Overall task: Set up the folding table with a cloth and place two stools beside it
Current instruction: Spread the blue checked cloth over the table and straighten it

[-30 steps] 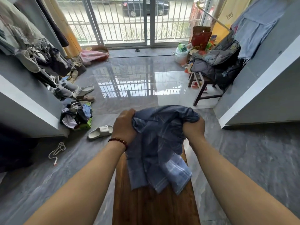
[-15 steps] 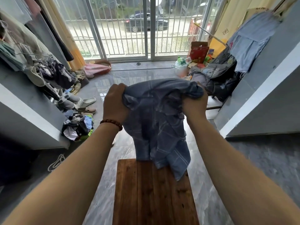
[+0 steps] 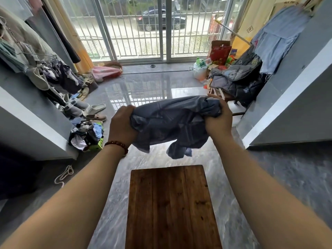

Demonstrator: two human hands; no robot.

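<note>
A bunched blue checked cloth [image 3: 170, 123] hangs in the air between my two hands, above and beyond the far end of the wooden folding table [image 3: 170, 203]. My left hand [image 3: 122, 124] grips its left end in a fist; a bead bracelet is on that wrist. My right hand [image 3: 218, 119] grips the cloth's right end. The cloth's lower corners dangle free and do not touch the table top. A dark wooden stool [image 3: 239, 113] stands at the right wall under a heap of dark padded clothes, mostly hidden.
Slippers and shoes [image 3: 93, 112] and a pile of clothes [image 3: 87, 136] lie on the floor at left below a clothes rack. Bags and boxes [image 3: 215, 58] crowd the right corner by the barred glass doors. Grey walls flank the glossy tile floor [image 3: 143, 90].
Both hands have lifted the cloth off the table and drawn apart, stretching it wider. The cloth's hanging part has risen well above the table top.
</note>
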